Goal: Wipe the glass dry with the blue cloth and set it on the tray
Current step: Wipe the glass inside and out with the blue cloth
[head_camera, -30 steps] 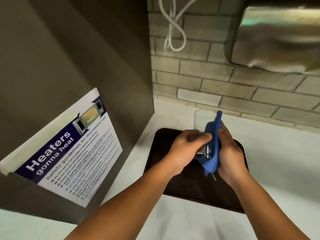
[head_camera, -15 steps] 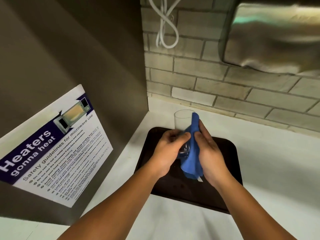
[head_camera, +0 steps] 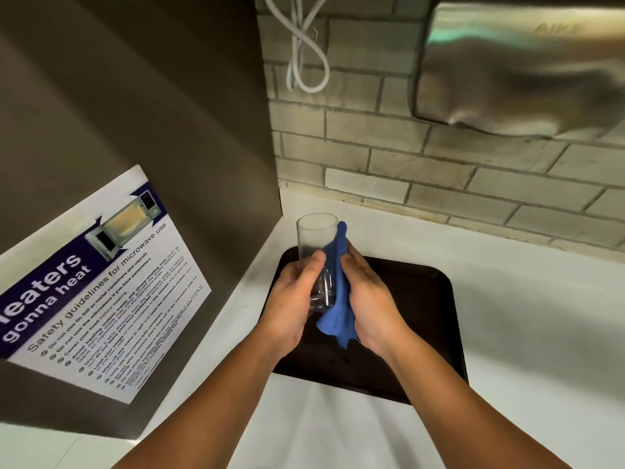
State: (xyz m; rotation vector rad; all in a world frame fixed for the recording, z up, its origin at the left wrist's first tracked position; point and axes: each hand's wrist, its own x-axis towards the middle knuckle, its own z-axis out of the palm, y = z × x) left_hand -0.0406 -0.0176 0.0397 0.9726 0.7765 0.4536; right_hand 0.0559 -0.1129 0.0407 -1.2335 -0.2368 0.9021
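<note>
The white table [head_camera: 527, 333] is stretching out beneath and to the right of both hands, meeting a pale brick wall [head_camera: 439, 170] beyond them. A brown panel [head_camera: 142, 96] is standing to the left of the left hand, carrying a microwave safety poster [head_camera: 101, 292] tilted in this view. A brushed metal dispenser [head_camera: 521, 66] is hanging on the wall above and to the right of the right hand, and a looped white cable [head_camera: 306, 52] is dangling above the hands.

The dark tray [head_camera: 426, 319] is lying flat on the table directly under both hands, its bare surface showing mostly to the right of the right hand.

The left hand [head_camera: 291, 302] is curling around the lower half of the glass [head_camera: 316, 238], thumb pressing on its near side, fingers closed round it. The glass is standing roughly upright in that grip, above the tray, its open rim reaching past the fingertips toward the wall; whether its base is touching the tray is hidden by the hands.

The right hand [head_camera: 370, 299] is closing on the blue cloth [head_camera: 338, 299], pressing it flat against the right side of the glass. The cloth is sandwiched between that palm and the glass, one corner poking up past the fingertips beside the rim, the loose end hanging below the heel of the hand over the tray.
</note>
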